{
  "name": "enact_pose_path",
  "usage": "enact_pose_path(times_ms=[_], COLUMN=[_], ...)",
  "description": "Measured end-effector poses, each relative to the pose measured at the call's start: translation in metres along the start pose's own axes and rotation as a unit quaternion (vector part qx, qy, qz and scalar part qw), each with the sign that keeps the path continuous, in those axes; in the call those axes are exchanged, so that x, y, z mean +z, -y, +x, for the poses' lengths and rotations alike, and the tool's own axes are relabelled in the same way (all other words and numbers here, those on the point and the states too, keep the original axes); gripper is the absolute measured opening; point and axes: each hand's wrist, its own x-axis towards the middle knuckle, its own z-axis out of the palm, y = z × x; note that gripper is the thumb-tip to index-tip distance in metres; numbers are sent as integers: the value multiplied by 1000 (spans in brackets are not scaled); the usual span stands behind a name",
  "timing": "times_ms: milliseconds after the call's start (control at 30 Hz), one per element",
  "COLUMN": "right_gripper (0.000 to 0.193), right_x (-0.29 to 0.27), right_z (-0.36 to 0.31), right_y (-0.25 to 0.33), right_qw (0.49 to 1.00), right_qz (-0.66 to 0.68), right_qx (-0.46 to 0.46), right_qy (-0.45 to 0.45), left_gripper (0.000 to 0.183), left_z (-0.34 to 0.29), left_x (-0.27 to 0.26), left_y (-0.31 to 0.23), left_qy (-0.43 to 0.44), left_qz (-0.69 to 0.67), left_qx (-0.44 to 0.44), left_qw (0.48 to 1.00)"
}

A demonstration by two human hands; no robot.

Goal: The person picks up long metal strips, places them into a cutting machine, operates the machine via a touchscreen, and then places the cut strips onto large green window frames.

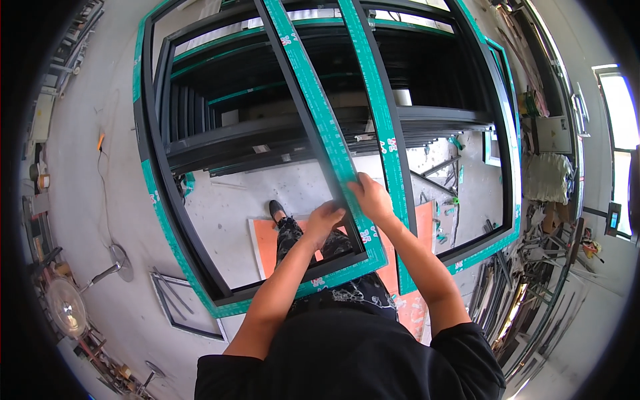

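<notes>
A large black window frame (335, 148) with green protective film on its faces stands before me, its bars running away from my body. At its right-hand bar, my left hand (325, 222) grips from the inner side, fingers bent against the dark edge. My right hand (372, 198) holds the same bar from the other side, slightly farther up, fingers curled onto the green film. Whatever lies under the fingertips is hidden. Close by on the right is a second green-filmed window frame (392, 160), separated from the first by a narrow gap.
More dark frames (233, 133) are stacked beyond. Orange boards (261, 241) lie on the floor around my feet. At left are a small frame (200, 327) on the floor and a pedestal fan (67, 308). Profile lengths (495, 300) lie at the right.
</notes>
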Motion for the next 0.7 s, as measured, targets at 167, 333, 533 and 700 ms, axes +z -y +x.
enact_pose_path(times_ms=[167, 333, 533, 700], right_gripper=[31, 55, 84, 66], right_x=[2, 3, 16, 16], right_z=[1, 35, 124, 140], right_y=[3, 19, 97, 92], right_qw=[999, 999, 990, 993], right_qz=[16, -17, -95, -67], right_qx=[26, 7, 31, 7], right_qy=[20, 32, -97, -101], left_gripper=[37, 34, 35, 34], left_z=[9, 10, 12, 13], left_x=[-9, -9, 3, 13], left_y=[8, 4, 7, 12], left_qy=[-21, -7, -66, -108], left_qz=[141, 206, 358, 385], left_qx=[34, 47, 118, 135], left_qw=[989, 977, 924, 907])
